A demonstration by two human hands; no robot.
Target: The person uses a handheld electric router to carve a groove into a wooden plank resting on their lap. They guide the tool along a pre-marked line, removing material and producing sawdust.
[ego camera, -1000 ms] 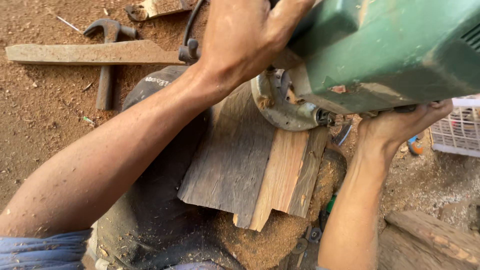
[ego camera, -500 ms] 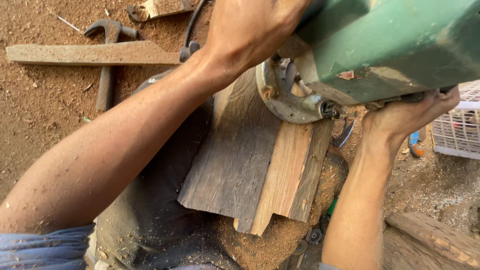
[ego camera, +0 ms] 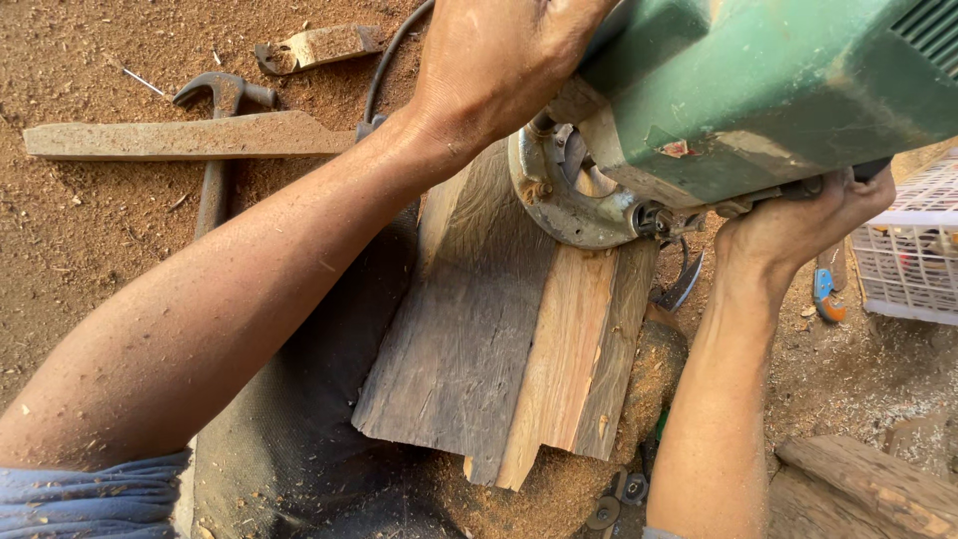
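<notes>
In the head view, the left hand clasps the top of a green power tool at the upper right of the frame, while the right hand grips it from beneath. Its round metal base rests on a weathered wooden board at centre, atop sawdust. At upper left, a hammer lies under a wooden strip; a white plastic crate sits at the right edge.

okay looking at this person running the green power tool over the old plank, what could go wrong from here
The grey weathered wooden plank seems to rest unclamped on a dark cloth, so the green power tool might shift or kick it. The left hand grips close to the tool's round metal base, bare, so a slip could bring fingers to the cutter. The black power cord trails right beside that wrist and could snag.
</notes>
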